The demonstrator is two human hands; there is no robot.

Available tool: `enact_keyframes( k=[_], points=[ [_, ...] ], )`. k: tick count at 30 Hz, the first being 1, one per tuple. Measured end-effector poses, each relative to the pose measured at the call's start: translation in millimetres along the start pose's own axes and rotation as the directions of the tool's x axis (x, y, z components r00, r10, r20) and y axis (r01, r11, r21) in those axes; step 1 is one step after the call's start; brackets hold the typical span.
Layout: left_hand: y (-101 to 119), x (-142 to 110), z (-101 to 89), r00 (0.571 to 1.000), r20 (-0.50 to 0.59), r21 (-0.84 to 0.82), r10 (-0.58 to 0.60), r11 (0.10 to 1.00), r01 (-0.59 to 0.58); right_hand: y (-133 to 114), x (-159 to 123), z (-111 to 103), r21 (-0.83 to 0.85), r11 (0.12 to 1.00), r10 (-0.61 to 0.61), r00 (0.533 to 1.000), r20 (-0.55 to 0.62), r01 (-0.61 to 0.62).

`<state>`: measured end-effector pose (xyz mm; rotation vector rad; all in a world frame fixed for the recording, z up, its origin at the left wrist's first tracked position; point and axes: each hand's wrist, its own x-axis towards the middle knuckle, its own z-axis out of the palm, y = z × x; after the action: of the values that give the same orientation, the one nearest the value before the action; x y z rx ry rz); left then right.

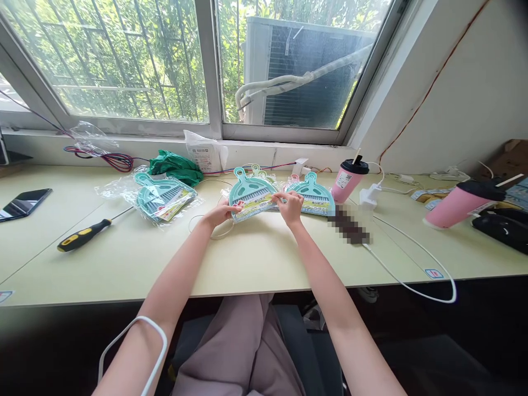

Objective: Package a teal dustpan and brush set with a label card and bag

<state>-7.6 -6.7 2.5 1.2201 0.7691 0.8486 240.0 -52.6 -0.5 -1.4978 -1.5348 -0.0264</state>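
Between my two hands is a turquoise mini dustpan and brush set (249, 191) in clear plastic packaging with a printed card. My left hand (219, 214) is closed on its lower left edge, the thumb lying over the card. On the other side my right hand (290, 207) pinches the right edge of the packaging, close to the card's corner. A second dustpan set (317, 202) lies just beyond my right hand. Farther left, a third dustpan set (163, 199) rests in its clear wrapper. Green and pink handles peek out behind these sets.
A screwdriver (84, 235) and a phone (25, 204) lie at left. Green cloth (175, 168) and a white packet (204, 154) are by the window. Pink cups (348, 179) stand or lie at right. A white cable (447, 272) overhangs the table edge; another loops over my left forearm.
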Motion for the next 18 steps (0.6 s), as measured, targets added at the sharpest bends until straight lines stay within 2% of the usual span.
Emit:
enact_keyframes(
  k=[3,5,7,11,13,15,16,18],
  points=[
    [3.8,-1.4,3.6,1.000,0.002,0.013,0.029,0.999,-0.029,-4.0,-2.0,1.3,0.018,1.000,-0.007,0.987,-0.160,0.010],
    [5.9,-2.4,5.2,0.999,0.005,0.035,0.036,0.999,-0.036,-4.6,-0.8,0.4,0.071,0.997,-0.004,0.975,-0.223,0.020],
    [7.7,-3.6,6.9,0.999,0.015,0.070,0.042,0.997,-0.043,-2.7,1.6,-0.2,0.161,0.987,0.009,0.969,-0.246,0.031],
    [10.3,-6.5,9.8,0.997,0.046,0.117,0.060,0.991,-0.065,5.4,5.4,2.6,0.397,0.918,0.082,0.976,-0.200,0.004],
    [10.3,-7.2,8.7,0.997,0.065,0.134,0.048,0.989,-0.056,10.8,6.8,4.1,0.532,0.843,0.167,0.980,-0.112,-0.082],
    [8.5,-6.7,5.3,0.996,0.079,0.160,0.030,0.986,-0.042,16.8,8.5,4.4,0.638,0.728,0.252,0.964,0.090,-0.250],
    [6.9,-5.9,3.0,0.996,0.083,0.179,0.018,0.983,-0.033,19.8,9.4,4.1,0.655,0.666,0.278,0.934,0.225,-0.356],
    [2.9,-3.5,-1.3,0.996,0.091,0.223,-0.009,0.975,-0.011,24.9,10.9,3.2,0.624,0.560,0.293,0.835,0.466,-0.545]
  ],
)
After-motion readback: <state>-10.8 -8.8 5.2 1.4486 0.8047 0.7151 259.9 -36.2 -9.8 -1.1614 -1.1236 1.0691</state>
